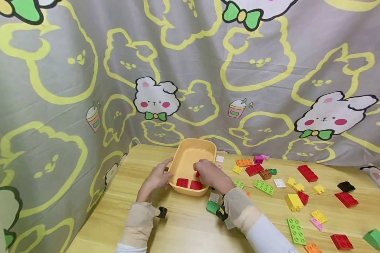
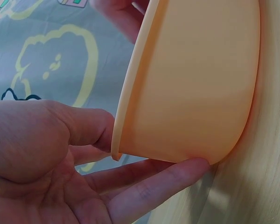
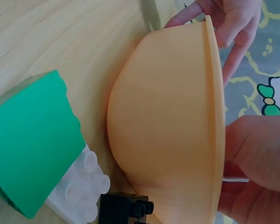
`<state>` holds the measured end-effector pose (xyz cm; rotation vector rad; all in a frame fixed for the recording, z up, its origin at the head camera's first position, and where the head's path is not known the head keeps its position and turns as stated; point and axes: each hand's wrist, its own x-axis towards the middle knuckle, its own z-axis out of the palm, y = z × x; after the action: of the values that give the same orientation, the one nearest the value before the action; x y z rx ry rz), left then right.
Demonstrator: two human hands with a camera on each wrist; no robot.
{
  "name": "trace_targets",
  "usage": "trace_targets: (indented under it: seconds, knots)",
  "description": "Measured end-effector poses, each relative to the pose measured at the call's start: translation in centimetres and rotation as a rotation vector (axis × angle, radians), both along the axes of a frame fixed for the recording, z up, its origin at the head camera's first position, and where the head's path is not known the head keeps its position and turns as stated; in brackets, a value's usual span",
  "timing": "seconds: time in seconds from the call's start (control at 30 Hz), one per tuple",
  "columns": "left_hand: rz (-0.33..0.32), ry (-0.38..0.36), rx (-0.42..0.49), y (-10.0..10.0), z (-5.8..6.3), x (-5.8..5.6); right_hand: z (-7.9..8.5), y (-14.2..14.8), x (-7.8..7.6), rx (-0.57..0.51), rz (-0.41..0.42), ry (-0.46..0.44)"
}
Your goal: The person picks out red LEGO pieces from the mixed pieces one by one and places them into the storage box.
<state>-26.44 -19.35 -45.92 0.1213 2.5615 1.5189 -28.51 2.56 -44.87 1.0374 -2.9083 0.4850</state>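
A pale orange plastic tub (image 1: 190,160) stands on the table, with two red toy bricks (image 1: 182,182) lying at its near end. My left hand (image 1: 156,177) grips its left side; in the left wrist view the thumb is at the rim and the fingers (image 2: 163,184) lie along the outer wall. Reaching over the right rim, my right hand (image 1: 210,173) holds another red brick (image 1: 197,174) low inside the tub, mostly hidden by the fingers. In the right wrist view the tub's wall (image 3: 168,116) hides part of that hand (image 3: 261,158).
Close to the tub's near right side lie a green brick (image 3: 37,140), a translucent white brick (image 3: 81,182) and a black brick (image 3: 121,207). Several loose bricks, such as a lime green one (image 1: 264,187) and a red one (image 1: 308,173), spread over the right side. A patterned curtain (image 1: 202,70) hangs behind the table.
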Motion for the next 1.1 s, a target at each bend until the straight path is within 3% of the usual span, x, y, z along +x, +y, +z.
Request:
trace_targets:
  seconds: [0.37,0.73,1.1]
  knots:
    - [-0.017,-0.003,-0.004,0.7,-0.1,-0.2,0.3,0.2,-0.3,0.069,-0.045,-0.055]
    - [-0.023,0.004,0.003,1.3,-0.2,-0.5,-0.4,0.7,-0.4,0.089,-0.061,-0.064]
    - [-0.01,0.002,-0.006,0.3,-0.3,-0.2,0.6,1.0,0.4,0.012,-0.003,-0.003]
